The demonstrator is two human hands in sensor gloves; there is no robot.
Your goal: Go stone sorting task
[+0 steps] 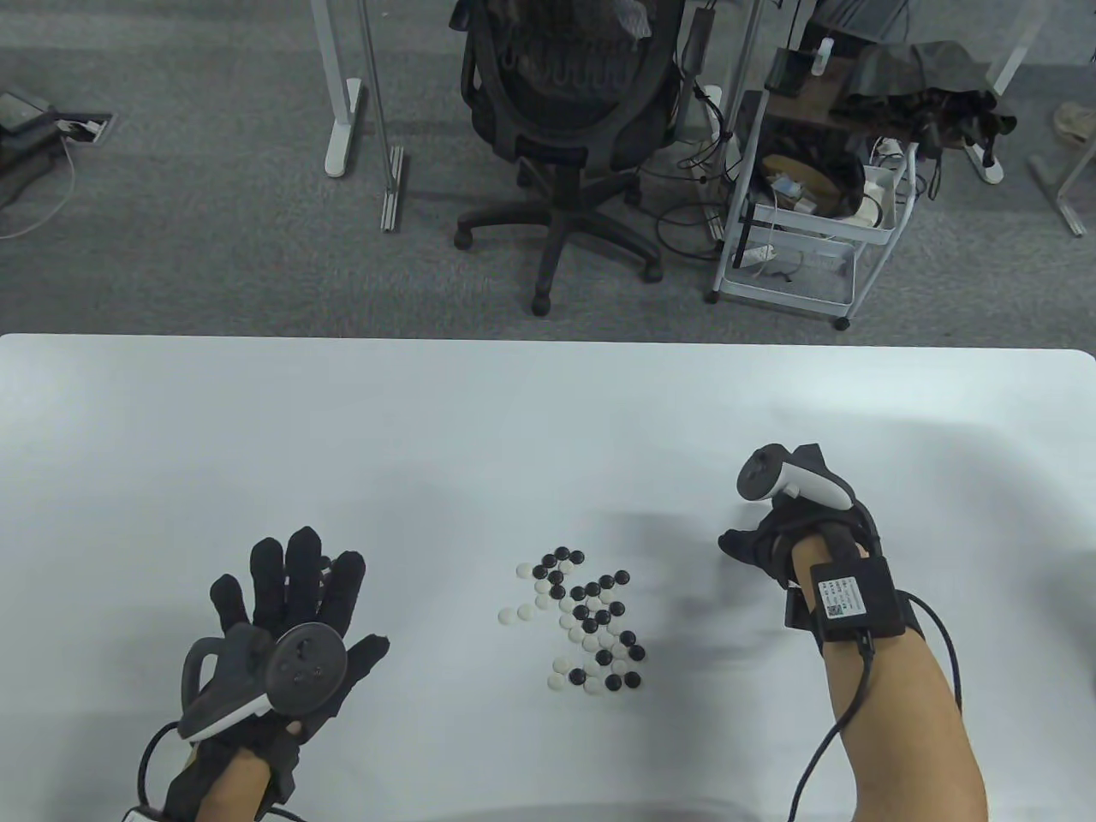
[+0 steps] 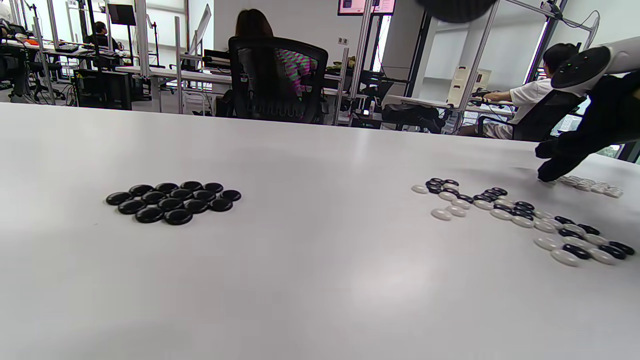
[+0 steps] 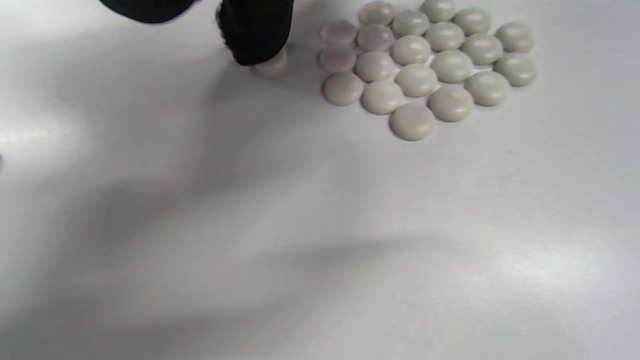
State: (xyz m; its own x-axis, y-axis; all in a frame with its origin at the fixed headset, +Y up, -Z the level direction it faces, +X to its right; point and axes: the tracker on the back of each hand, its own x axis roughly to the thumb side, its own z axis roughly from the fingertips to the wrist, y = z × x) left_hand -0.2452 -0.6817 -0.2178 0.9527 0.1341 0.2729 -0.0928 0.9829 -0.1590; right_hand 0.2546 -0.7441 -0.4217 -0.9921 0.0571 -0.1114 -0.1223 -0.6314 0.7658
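- left hand [image 1: 287, 629] at 7 o'clock, fingers spread flat, holding nothing, black pile [image 2: 172, 201] hidden underneath
- mixed stones [image 1: 586, 621] sit mid-table [image 1: 428, 428]
- right hand [image 1: 788, 531] at 3 o'clock presses a white stone [image 3: 271, 65] beside the white pile [image 3: 425, 65]; shoving too hard could scatter it

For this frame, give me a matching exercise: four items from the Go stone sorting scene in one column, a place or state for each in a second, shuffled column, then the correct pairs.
Items
1. black stone group
2. white stone group
3. mixed stone pile
4. left hand

Places or states
A. black and white stones together, between the hands
B. fingers spread, holding nothing
C. one colour only, at the left of the left wrist view
D. next to a stone under a right hand fingertip

Pairs: 1-C, 2-D, 3-A, 4-B
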